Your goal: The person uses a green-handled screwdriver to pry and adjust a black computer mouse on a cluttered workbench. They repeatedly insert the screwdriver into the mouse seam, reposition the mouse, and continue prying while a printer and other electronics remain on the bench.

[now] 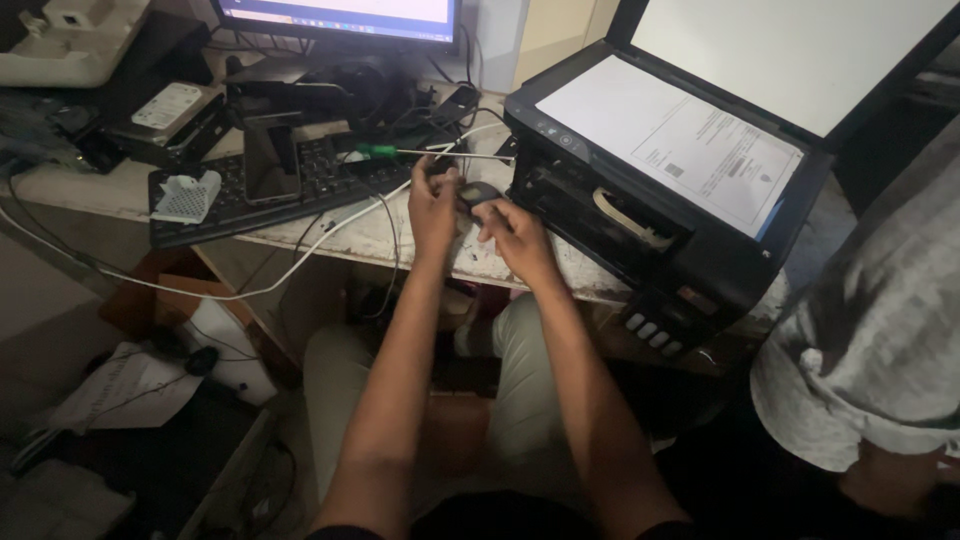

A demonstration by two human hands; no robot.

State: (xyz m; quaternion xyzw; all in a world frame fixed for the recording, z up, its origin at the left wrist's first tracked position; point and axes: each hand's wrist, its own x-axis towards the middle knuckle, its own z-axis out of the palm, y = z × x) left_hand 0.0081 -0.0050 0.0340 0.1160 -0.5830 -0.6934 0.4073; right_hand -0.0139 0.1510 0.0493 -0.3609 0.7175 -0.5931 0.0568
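Observation:
Both my hands meet over a small dark rounded device (476,194), like a computer mouse, at the front of a worn white desk (375,232). My left hand (433,205) holds its left side, fingers curled. My right hand (518,237) grips it from the right. A screwdriver with a green handle (380,151) lies just behind my left hand, its thin shaft pointing right toward the printer. What my fingers do under the device is hidden.
A black printer (650,215) with its scanner lid open and a printed sheet (680,140) on the glass stands at right. A black keyboard (255,190) with a phone on it, a monitor (340,15), tangled cables and a white cable (300,262) crowd the desk. Another person's grey sleeve (880,330) is at right.

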